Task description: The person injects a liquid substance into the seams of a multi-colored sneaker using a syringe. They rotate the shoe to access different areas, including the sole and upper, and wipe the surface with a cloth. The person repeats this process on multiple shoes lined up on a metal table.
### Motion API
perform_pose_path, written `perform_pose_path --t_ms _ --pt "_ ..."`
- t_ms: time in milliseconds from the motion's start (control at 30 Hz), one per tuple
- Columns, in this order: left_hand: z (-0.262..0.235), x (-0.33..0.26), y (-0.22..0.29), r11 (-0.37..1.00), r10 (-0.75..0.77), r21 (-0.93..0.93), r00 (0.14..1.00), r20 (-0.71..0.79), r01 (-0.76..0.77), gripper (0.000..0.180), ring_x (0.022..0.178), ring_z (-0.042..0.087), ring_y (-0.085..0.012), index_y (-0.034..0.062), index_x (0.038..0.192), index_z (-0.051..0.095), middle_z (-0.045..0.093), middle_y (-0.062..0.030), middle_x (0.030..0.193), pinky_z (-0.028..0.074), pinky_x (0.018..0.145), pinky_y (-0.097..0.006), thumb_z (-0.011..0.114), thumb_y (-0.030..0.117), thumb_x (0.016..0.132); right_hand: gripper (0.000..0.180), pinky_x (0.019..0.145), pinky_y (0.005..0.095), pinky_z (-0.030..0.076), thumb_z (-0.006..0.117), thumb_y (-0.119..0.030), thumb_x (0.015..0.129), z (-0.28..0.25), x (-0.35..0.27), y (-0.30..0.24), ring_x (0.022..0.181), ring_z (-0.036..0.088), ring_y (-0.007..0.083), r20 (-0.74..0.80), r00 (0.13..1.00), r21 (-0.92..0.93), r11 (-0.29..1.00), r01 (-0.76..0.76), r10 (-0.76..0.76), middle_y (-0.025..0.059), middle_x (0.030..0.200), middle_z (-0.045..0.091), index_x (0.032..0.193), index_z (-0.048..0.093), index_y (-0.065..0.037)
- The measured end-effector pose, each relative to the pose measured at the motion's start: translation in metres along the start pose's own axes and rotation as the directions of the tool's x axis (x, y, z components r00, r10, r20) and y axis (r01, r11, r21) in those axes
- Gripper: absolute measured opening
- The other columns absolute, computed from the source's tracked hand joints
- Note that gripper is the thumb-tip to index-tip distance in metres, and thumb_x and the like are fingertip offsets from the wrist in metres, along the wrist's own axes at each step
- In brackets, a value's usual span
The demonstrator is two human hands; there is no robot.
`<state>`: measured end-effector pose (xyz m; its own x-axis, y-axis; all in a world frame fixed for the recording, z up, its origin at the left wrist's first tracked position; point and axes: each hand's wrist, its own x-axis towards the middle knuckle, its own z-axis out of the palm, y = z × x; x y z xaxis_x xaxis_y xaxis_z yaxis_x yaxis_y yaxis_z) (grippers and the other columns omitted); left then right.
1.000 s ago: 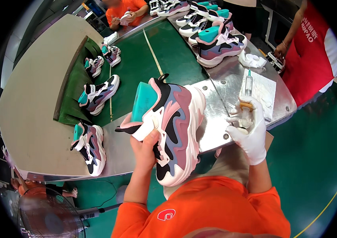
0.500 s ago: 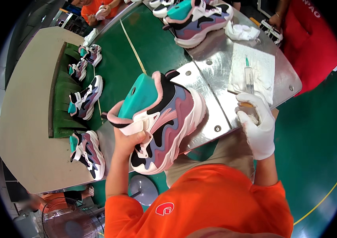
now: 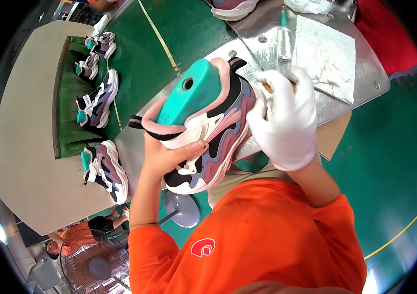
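A chunky sneaker in purple, pink, black and white is tilted in front of me, a teal shoe last filling its opening. My bare left hand grips it from the left, thumb pressed across the white strap. My white-gloved right hand is closed beside the sole's right side. A clear syringe with a green tip points away from its fingers, its rear end hidden in the glove. Something orange-brown shows between those fingers, mostly covered. Whether the glove touches the sole I cannot tell.
A white cloth pad lies on the metal tabletop at right. Several similar shoes stand along the green-lined rack at left. Below it are a fan and a person. Another sneaker stands at the far edge.
My right hand has moved left toward the shoe, bringing the syringe off the cloth pad. The shoe is still in my left hand, slightly turned. The whole view has shifted.
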<state>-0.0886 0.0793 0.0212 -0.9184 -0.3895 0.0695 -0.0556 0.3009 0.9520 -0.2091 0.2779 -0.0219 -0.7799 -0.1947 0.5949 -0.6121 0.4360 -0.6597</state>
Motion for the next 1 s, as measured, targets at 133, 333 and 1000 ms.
perform_pose_path --t_ms 133,333,1000 --pt "0.003 0.005 0.006 0.997 -0.058 -0.055 0.998 0.023 0.059 0.096 0.107 0.062 -0.0224 -0.0073 0.137 0.037 0.061 -0.0165 0.119 0.051 0.092 -0.037 0.091 0.017 0.061 0.049 0.084 0.0458 0.048 0.065 0.004 0.065 0.006 -0.004 -0.008 0.098 0.056 0.0413 -0.038 0.997 -0.069 0.996 0.06 -0.063 0.0252 0.114 0.051 0.112 0.061 -0.008" --pt "0.011 0.005 0.009 0.995 -0.026 -0.094 0.999 0.039 0.029 0.093 0.105 0.063 -0.0206 -0.006 0.138 0.039 0.063 -0.0138 0.116 0.051 0.09 -0.035 0.09 0.016 0.063 0.051 0.076 0.0438 0.05 0.068 0.001 0.063 0.004 -0.009 -0.003 0.092 0.056 0.0368 -0.041 0.993 -0.096 0.989 0.111 -0.115 0.0193 0.11 0.051 0.113 0.062 -0.008" --pt "-0.025 0.028 -0.028 0.997 -0.062 -0.035 0.997 0.045 0.064 0.112 0.118 0.056 -0.0247 -0.0018 0.141 0.032 0.055 -0.0122 0.128 0.045 0.101 -0.038 0.09 0.037 0.053 0.037 0.073 0.0393 0.051 0.06 0.006 0.075 -0.032 -0.023 0.044 0.087 0.061 0.0327 0.323 0.935 0.333 0.907 -0.257 0.147 0.0165 0.101 0.058 0.106 0.069 -0.011"
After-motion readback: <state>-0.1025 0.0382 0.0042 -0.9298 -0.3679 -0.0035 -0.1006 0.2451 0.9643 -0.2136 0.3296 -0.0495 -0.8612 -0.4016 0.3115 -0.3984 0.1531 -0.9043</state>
